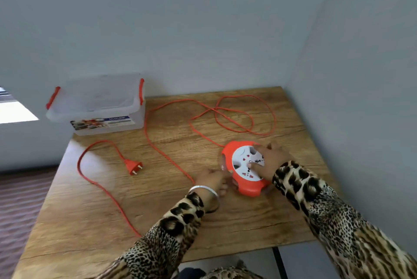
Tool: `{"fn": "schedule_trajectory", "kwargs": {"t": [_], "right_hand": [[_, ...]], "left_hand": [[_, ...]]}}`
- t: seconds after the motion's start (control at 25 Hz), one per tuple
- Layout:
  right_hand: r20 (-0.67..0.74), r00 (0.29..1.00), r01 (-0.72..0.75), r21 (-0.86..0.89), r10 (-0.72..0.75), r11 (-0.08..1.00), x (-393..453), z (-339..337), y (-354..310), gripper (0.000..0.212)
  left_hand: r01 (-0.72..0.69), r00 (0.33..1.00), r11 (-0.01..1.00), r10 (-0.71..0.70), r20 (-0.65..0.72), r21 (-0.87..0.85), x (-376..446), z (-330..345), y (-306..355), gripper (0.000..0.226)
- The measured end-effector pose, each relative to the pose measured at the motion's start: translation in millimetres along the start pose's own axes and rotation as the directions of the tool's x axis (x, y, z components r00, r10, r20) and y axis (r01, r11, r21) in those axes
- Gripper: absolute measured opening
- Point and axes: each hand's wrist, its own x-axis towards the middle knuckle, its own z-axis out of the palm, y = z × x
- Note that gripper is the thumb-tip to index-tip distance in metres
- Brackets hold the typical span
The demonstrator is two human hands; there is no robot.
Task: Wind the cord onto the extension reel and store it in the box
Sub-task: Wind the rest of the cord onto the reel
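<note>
An orange extension reel (230, 150) with a white socket face lies flat on the wooden table (112, 211), right of centre. My right hand (268, 161) rests on top of its white face, fingers spread. My left hand (213, 180) grips the reel's near left edge. The orange cord (146, 134) runs loose over the table in long loops behind the reel and out to the left. It ends in an orange two-pin plug (133, 167). A clear plastic box (101, 107) with orange clips stands at the table's far left corner, lid on.
Grey walls close off the table at the back and along the right side. The table's left edge drops to a striped floor (20, 199). The cord crosses the middle and left of the tabletop.
</note>
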Motion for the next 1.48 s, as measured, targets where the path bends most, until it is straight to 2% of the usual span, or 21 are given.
{"fn": "schedule_trajectory", "kwargs": {"t": [0.08, 0.2, 0.24, 0.32, 0.36, 0.44, 0.56, 0.64, 0.8, 0.88, 1.0, 1.08, 1.16, 1.24, 1.28, 1.32, 1.4, 1.48], "right_hand": [[-0.013, 0.999, 0.032, 0.047, -0.031, 0.998, -8.7, 5.5, 1.9, 0.062], [-0.087, 0.985, 0.149, -0.037, -0.152, 0.988, -24.2, 14.5, 0.2, 0.062], [-0.152, 0.957, 0.238, -0.083, -0.248, 0.968, -27.6, 15.0, -2.0, 0.059], [-0.210, 0.845, 0.466, -0.165, -0.492, 0.869, -26.0, 14.8, -5.2, 0.053], [-0.187, 0.791, 0.548, -0.203, -0.582, 0.811, -22.7, 13.8, -7.1, 0.053], [-0.104, 0.739, 0.607, -0.325, -0.665, 0.725, -14.3, 9.9, -10.8, 0.057], [-0.020, 0.731, 0.583, -0.502, -0.682, 0.639, -0.2, -2.1, -12.3, 0.057], [0.071, 0.759, 0.562, -0.575, -0.647, 0.595, 4.3, -11.5, -14.6, 0.058], [0.259, 0.803, 0.587, -0.503, -0.536, 0.635, 9.1, -23.3, -21.7, 0.061], [0.274, 0.794, 0.603, -0.469, -0.543, 0.645, 11.7, -27.6, -21.9, 0.063], [0.188, 0.809, 0.573, -0.463, -0.557, 0.676, 14.0, -26.7, -23.1, 0.062], [0.088, 0.860, 0.498, -0.364, -0.503, 0.787, 15.6, -21.7, -24.9, 0.062], [0.019, 0.933, 0.358, -0.130, -0.358, 0.925, 15.5, -15.9, -27.2, 0.063], [0.053, 0.982, 0.172, 0.142, -0.181, 0.975, 15.8, -13.6, -33.3, 0.068], [0.106, 0.989, 0.061, 0.312, -0.098, 0.948, 15.3, -12.4, -37.0, 0.072], [0.181, 0.983, -0.056, 0.485, -0.037, 0.873, 13.1, -11.1, -40.6, 0.076], [0.334, 0.942, -0.257, 0.757, -0.019, 0.601, 3.5, -10.8, -45.1, 0.081], [0.408, 0.912, -0.378, 0.873, -0.039, 0.307, -6.6, -10.8, -46.1, 0.078]], "left_hand": [[-0.004, 1.000, 0.999, 0.004, -0.006, -0.046, -0.3, -1.5, 0.4, 0.009], [-0.041, 0.999, 0.991, 0.042, 0.002, -0.131, 0.5, -10.4, 0.7, 0.011], [-0.074, 0.997, 0.989, 0.076, 0.008, -0.131, 1.7, -12.4, 1.3, 0.014], [-0.146, 0.989, 0.983, 0.146, -0.011, -0.113, 8.5, -15.4, 1.1, 0.011], [-0.178, 0.984, 0.980, 0.177, -0.019, -0.093, 12.2, -16.8, 0.2, 0.008], [-0.226, 0.974, 0.973, 0.226, -0.008, -0.039, 18.7, -20.8, -3.0, 0.008], [-0.258, 0.966, 0.966, 0.258, 0.030, 0.007, 26.7, -25.9, -8.6, 0.023], [-0.263, 0.963, 0.965, 0.263, 0.062, -0.017, 28.2, -27.8, -10.5, 0.019], [-0.242, 0.955, 0.968, 0.249, 0.159, -0.063, 29.1, -33.1, -10.8, 0.015], [-0.237, 0.952, 0.966, 0.252, 0.171, -0.107, 29.6, -33.3, -11.3, 0.019], [-0.263, 0.943, 0.942, 0.297, 0.153, -0.206, 30.1, -31.5, -7.6, 0.020], [-0.314, 0.932, 0.925, 0.343, 0.115, -0.216, 32.1, -30.7, -4.1, 0.021], [-0.336, 0.930, 0.917, 0.359, 0.080, -0.213, 33.5, -28.7, -3.6, 0.022], [-0.338, 0.933, 0.909, 0.358, 0.040, -0.244, 34.4, -25.9, -7.0, 0.021], [-0.346, 0.931, 0.901, 0.364, 0.019, -0.260, 33.9, -24.6, -9.2, 0.020], [-0.359, 0.928, 0.892, 0.374, 0.000, -0.274, 33.2, -23.4, -11.6, 0.019], [-0.386, 0.918, 0.871, 0.396, -0.028, -0.304, 33.6, -22.0, -16.0, 0.020], [-0.403, 0.911, 0.855, 0.410, -0.049, -0.328, 34.3, -21.1, -18.9, 0.023]]}}
